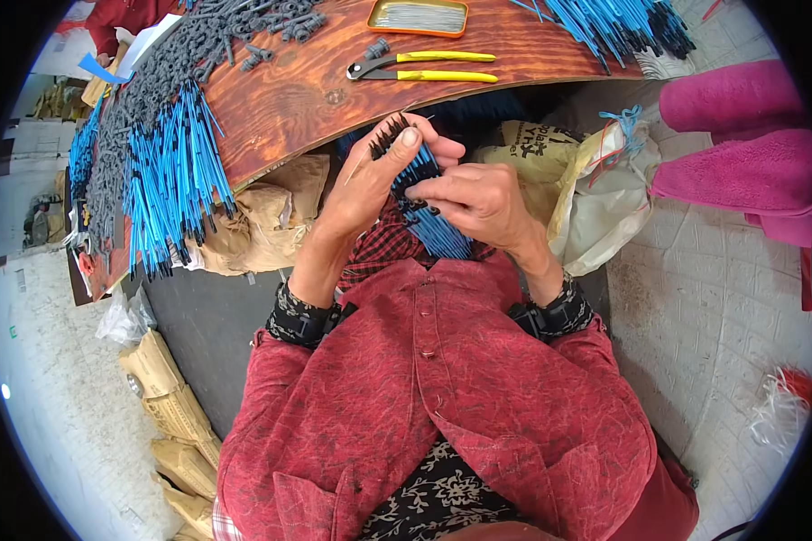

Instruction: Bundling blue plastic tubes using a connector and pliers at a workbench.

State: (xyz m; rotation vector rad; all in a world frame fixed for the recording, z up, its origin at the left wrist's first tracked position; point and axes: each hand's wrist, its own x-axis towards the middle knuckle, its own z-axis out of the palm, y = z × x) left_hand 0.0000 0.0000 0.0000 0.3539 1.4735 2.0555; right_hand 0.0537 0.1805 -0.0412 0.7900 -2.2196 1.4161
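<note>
My left hand (356, 189) is wrapped round a bundle of thin blue plastic rods (438, 233) with black ends, held upright over my lap below the table edge. Several black ends stick up between its thumb and fingers. Beside that thumb a thin pale wire or pin shows. My right hand (487, 194) is closed against the right side of the bundle, thumb and forefinger pressed together at the rods; what lies in the pinch is hidden. Lower down, the bundle's blue lengths rest between my forearms, over dark checked cloth.
On the wooden table (289, 113) lie yellow-handled pliers (424, 68), an orange-rimmed tray (373, 30) of thin metal pins, and grey plastic pieces (189, 63). Blue rods are heaped at left (167, 171) and right (609, 27). A white sack (609, 194) stands near a magenta cloth (740, 162).
</note>
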